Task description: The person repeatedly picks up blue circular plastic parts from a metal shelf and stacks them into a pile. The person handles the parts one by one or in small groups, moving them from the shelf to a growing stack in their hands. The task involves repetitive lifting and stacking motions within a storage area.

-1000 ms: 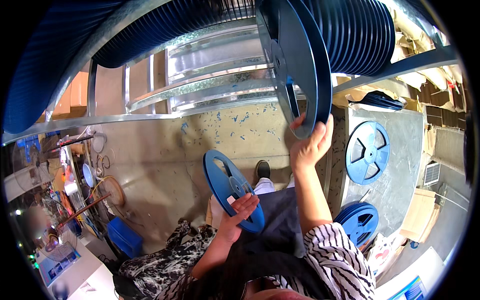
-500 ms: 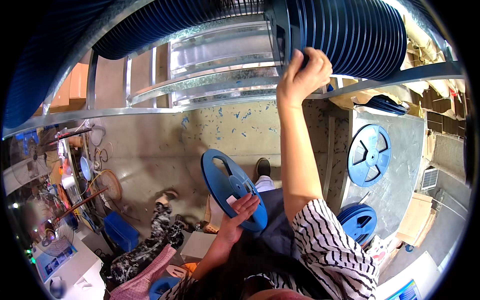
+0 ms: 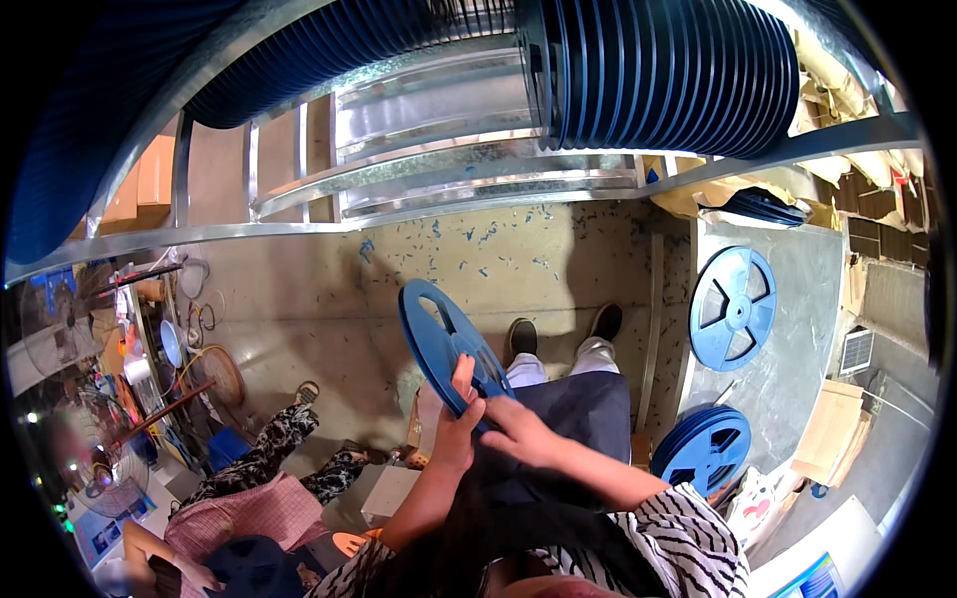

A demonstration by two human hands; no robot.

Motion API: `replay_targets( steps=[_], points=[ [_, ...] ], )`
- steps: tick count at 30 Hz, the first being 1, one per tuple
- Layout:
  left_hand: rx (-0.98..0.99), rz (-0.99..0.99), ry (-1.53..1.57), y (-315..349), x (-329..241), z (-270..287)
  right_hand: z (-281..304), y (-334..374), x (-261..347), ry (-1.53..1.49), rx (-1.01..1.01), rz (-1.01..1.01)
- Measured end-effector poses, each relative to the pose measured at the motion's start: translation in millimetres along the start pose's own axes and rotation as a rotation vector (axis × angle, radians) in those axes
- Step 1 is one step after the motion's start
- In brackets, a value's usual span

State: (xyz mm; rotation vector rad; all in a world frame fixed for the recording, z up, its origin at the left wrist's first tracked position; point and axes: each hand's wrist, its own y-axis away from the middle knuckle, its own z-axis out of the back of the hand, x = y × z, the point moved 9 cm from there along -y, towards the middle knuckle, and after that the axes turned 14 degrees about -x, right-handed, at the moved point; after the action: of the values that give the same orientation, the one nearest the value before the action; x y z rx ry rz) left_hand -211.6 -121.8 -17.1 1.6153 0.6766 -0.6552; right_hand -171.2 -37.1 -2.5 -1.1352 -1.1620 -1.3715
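Note:
A blue plastic reel with cut-out windows is held tilted in front of my body. My left hand grips its lower part, with fingers reaching over the face. At the lower edge of the same reel, close beside the left hand, my right hand has its fingers on the rim; their tips are partly hidden. Above, a long row of blue reels stands on edge in a metal rack. Another blue reel lies flat on the grey table at right, with a stack of reels nearer.
At lower left another person in a pinkish checked garment has a hand near a dark blue disc. A fan stands at far left. Blue scraps litter the floor. An opened cardboard box lies at right.
My right hand has come down from the row of reels on the rack to the rim of the held reel. The other person at lower left has shifted further into view.

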Motion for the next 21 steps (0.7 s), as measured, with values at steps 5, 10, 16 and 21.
replay_targets(
  steps=[5, 10, 16, 21],
  points=[
    [0.139, -0.082, -0.008, 7.6, -6.5, -19.5, 23.9, 12.3, -0.2, -0.060, -0.351, -0.151],
    [0.214, -0.077, 0.019, 14.2, 0.7, -13.5, 88.8, 6.5, 14.6, -0.262, -0.582, -0.118],
    [0.062, 0.148, -0.059, 27.7, 76.1, 42.6, 157.8, -48.9, 57.4, -0.358, -0.785, 0.229],
    [-0.009, 0.248, -0.149, 48.0, 115.6, 69.8, 193.2, -94.5, 69.6, -0.171, -1.055, 0.362]
  ],
)
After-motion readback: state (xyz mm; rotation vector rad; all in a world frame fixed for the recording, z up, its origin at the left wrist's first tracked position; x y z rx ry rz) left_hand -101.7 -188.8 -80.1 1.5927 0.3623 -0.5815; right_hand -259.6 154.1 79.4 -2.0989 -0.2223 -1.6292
